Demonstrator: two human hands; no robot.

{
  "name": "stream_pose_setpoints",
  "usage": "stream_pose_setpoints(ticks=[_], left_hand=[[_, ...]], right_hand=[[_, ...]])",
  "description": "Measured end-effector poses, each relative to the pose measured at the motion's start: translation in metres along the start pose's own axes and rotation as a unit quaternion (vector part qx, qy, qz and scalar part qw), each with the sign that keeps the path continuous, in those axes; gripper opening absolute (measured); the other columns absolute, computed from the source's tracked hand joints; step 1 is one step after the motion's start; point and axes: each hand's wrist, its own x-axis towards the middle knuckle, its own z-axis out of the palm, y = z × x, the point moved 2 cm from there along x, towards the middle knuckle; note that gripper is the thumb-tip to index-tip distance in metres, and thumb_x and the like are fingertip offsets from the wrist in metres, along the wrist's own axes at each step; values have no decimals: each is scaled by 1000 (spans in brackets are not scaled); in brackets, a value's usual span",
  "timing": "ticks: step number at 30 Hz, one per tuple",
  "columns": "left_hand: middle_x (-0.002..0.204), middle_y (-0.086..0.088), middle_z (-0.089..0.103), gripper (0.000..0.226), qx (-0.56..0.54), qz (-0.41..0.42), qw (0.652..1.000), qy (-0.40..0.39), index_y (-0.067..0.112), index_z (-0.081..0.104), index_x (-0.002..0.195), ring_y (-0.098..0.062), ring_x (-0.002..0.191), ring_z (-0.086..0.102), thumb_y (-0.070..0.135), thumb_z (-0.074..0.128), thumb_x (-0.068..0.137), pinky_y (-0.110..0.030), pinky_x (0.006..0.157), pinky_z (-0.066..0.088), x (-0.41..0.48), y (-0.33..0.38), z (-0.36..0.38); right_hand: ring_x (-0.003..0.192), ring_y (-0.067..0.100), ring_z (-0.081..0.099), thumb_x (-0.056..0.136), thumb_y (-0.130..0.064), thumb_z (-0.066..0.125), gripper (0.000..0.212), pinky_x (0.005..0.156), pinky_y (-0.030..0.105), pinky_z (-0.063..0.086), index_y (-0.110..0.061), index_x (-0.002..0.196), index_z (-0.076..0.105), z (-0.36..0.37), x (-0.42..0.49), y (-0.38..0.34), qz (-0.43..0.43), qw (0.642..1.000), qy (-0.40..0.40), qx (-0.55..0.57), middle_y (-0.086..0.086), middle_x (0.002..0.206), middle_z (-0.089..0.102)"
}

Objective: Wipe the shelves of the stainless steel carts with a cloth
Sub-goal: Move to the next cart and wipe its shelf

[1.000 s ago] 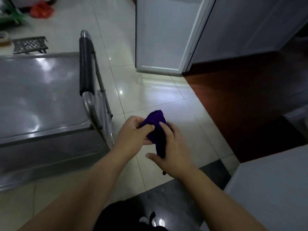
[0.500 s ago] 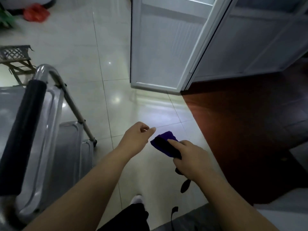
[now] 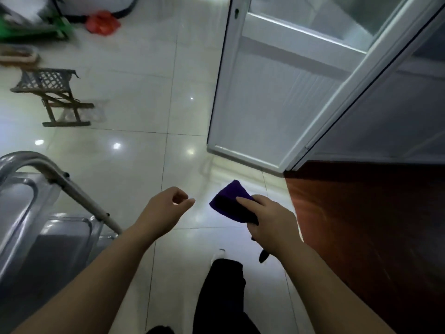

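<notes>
- While the right fingers [image 3: 243,201] pinch the near end of the folded cloth [image 3: 228,201], its far half sticks out free over the floor [image 3: 144,116]. A loose pinch could let it slip or fall open, and a drop onto the tiles would probably dirty it.
- The right hand [image 3: 272,220] holds the cloth to the right of the cart [image 3: 21,213], well apart from it and touching no shelf, so wiping here looks not yet begun.
- The left hand [image 3: 163,208] hangs between cloth and cart with its fingers [image 3: 185,203] loosely curled on nothing, so it could steady the cart.
- A dark strap [image 3: 263,255] dangles under the right wrist and might snag on the cart's frame during a reach.
- The slanted handle bar [image 3: 79,196] crosses above the lower shelf [image 3: 62,247]. An arm going in from this side must pass around it, and a bump could shove the cart. I cannot tell whether it has wheels.
- One leg [image 3: 221,297] is stepped forward, so balance matters while leaning in.
- An open door [image 3: 265,97] stands ahead on the right, near the cloth, and limits room on that side.
- A stool [image 3: 48,92], a red bag [image 3: 103,22] and green clutter [image 3: 26,32] lie beyond the cart, well apart from both hands.
</notes>
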Motion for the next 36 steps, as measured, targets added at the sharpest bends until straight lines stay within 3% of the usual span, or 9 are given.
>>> stream_pose_setpoints(ticks=[7,13,16,20,25,29,36], left_hand=[[94,11,61,17,6,-55,993,103,27,57,96,-10,88,59,41,58,87,-28,78,44,96,25,-35],[87,15,63,12,-32,-135,976,167,32,59,88,-1,80,58,43,62,84,-20,65,40,134,8,-66],[83,14,63,11,-53,-166,961,215,29,60,86,-5,79,59,40,63,84,-21,65,39,155,-7,-90],[88,15,62,14,-65,-187,948,249,28,61,91,-4,81,58,40,62,85,-24,70,42,201,-22,-132],[93,15,60,19,-73,-211,937,269,25,60,98,3,79,53,41,60,87,-13,63,36,265,-40,-196],[98,12,59,24,-37,-226,935,269,26,58,103,-1,82,54,45,56,88,-21,65,38,301,-49,-247],[99,9,59,26,-43,-288,910,294,24,57,105,-9,85,56,45,55,89,-26,74,43,329,-84,-302]], right_hand=[[73,19,61,73,-5,60,61,57,28,44,-34,126,58,-22,163,28,-136,990,-38,12,-9,111,64],[87,11,61,80,-15,54,61,70,28,49,-45,133,46,-18,283,11,-204,971,-122,3,-20,127,53],[96,10,59,81,-18,55,60,71,28,48,-46,133,46,-11,340,-17,-256,957,-132,-19,-20,126,54],[87,14,62,79,-15,57,59,69,32,51,-42,131,50,-3,416,-64,-304,942,-142,-2,-15,123,57],[93,11,59,79,-17,58,58,65,23,44,-43,131,50,-2,510,-118,-339,930,-137,-38,-18,123,57],[88,9,60,80,-18,57,57,61,21,37,-45,130,50,-3,578,-159,-369,915,-143,-75,-19,122,57],[96,8,58,83,-21,55,57,69,23,46,-49,132,44,20,676,-248,-431,876,-187,-108,-21,125,54]])
